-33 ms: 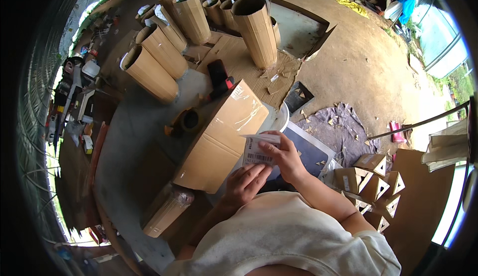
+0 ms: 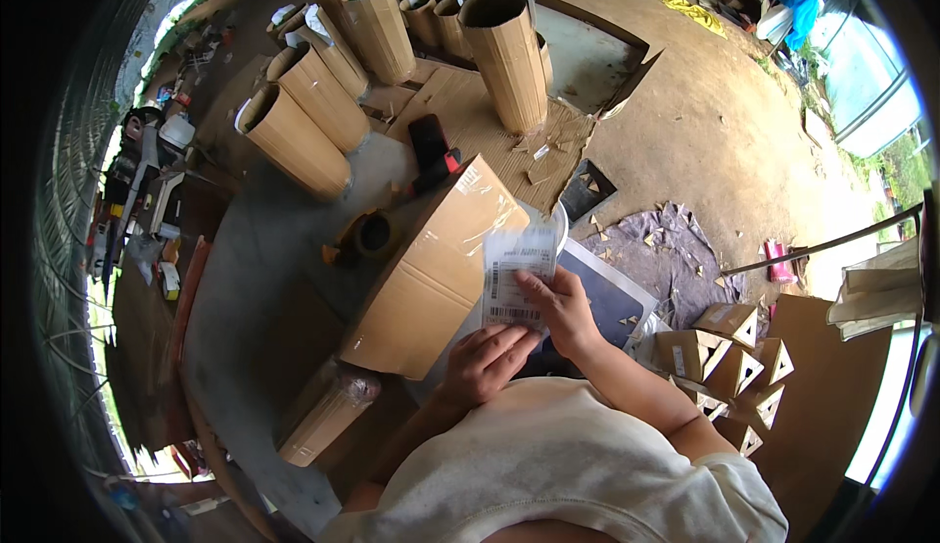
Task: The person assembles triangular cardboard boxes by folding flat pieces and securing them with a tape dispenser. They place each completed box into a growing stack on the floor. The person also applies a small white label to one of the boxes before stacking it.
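A white printed shipping label (image 2: 511, 267) is held up in front of my body. My right hand (image 2: 568, 318) pinches its right edge, thumb on the printed face. The closed fingers of my left hand (image 2: 482, 365) grip its lower edge. Just beyond and to the left, a brown cardboard box (image 2: 416, 313) lies tilted on the table, with shiny clear tape across its upper end. Beside that box, to the left, sits a dark, round roll-like thing (image 2: 372, 236) with an orange-yellow part.
Tall cardboard tubes (image 2: 504, 68) stand in a group at the back. A smaller taped carton (image 2: 328, 421) lies near left on the grey table (image 2: 230, 347). Several cartons with triangular ends (image 2: 690, 355) are stacked at right, near a grey cloth (image 2: 676, 244) strewn with cardboard scraps.
The label has opened upward, and more of its printed face shows. My right hand has shifted slightly down and to the right; my left hand has barely moved.
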The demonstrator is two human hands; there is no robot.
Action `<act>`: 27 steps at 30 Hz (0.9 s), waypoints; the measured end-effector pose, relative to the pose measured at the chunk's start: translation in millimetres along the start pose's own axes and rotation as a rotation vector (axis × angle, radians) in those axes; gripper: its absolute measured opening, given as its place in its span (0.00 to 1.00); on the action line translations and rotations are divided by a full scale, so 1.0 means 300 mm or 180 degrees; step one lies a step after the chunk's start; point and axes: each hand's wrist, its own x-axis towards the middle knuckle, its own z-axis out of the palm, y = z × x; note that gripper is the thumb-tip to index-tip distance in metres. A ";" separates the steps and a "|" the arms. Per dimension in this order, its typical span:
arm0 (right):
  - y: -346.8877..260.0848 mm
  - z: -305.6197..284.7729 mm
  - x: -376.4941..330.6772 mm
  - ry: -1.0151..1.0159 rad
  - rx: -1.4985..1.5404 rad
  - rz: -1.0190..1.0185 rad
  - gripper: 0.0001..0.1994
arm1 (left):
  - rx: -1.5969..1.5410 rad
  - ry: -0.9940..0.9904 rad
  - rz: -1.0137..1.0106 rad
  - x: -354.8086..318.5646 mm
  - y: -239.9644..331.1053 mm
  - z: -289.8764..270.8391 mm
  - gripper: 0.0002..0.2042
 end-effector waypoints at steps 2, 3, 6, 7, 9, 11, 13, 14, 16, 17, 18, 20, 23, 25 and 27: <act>0.026 -0.002 0.023 -0.0012 -0.0554 -0.0111 0.12 | -0.0400 0.0305 -0.0851 0.029 0.010 -0.035 0.13; 0.029 -0.001 0.032 -0.0038 -0.0828 -0.0169 0.12 | -0.0590 0.0466 -0.1274 0.042 0.015 -0.045 0.14; 0.005 0.032 0.040 -0.0267 -0.1637 -0.0115 0.13 | -0.1319 0.1386 -0.3202 0.053 -0.050 -0.020 0.11; 0.012 0.028 0.044 -0.0423 -0.1888 -0.0166 0.13 | -0.2102 0.1305 -0.3811 0.056 -0.070 -0.023 0.11; 0.032 -0.006 0.072 -0.0587 -0.2583 0.0372 0.15 | -0.1493 0.1386 -0.3879 0.091 -0.088 0.014 0.14; -0.034 -0.001 0.110 -0.0910 -0.2404 -0.0078 0.16 | -0.1276 0.1890 -0.3807 0.096 -0.113 0.044 0.12; -0.153 0.003 0.158 -0.0832 -0.1459 0.0197 0.15 | -0.0722 0.1618 -0.3514 0.083 -0.123 0.048 0.10; -0.184 -0.019 0.185 -0.0960 -0.1307 0.0317 0.15 | -0.0475 0.1453 -0.3361 0.084 -0.122 0.052 0.09; -0.243 -0.043 0.230 -0.1222 -0.1363 0.0599 0.13 | -0.0502 0.1518 -0.3063 0.110 -0.131 0.071 0.09; -0.251 -0.056 0.239 -0.1244 -0.1191 0.0683 0.11 | -0.0516 0.1548 -0.2918 0.118 -0.134 0.082 0.08; -0.256 -0.068 0.246 -0.1265 -0.1017 0.0766 0.10 | -0.0662 0.1459 -0.3089 0.117 -0.138 0.087 0.08; -0.274 -0.088 0.265 -0.1263 -0.0649 0.0879 0.07 | -0.0041 0.1575 -0.3069 0.184 -0.139 0.092 0.10; -0.274 -0.110 0.257 -0.1031 -0.0367 0.0764 0.09 | 0.1341 0.1512 -0.2268 0.297 -0.112 0.075 0.16; -0.269 -0.114 0.240 -0.1110 -0.0358 0.0818 0.09 | 0.1043 0.1368 -0.1820 0.293 -0.082 0.082 0.15; -0.246 -0.126 0.243 -0.1254 0.0002 0.0903 0.07 | -0.0418 0.1243 -0.2171 0.310 -0.058 0.120 0.13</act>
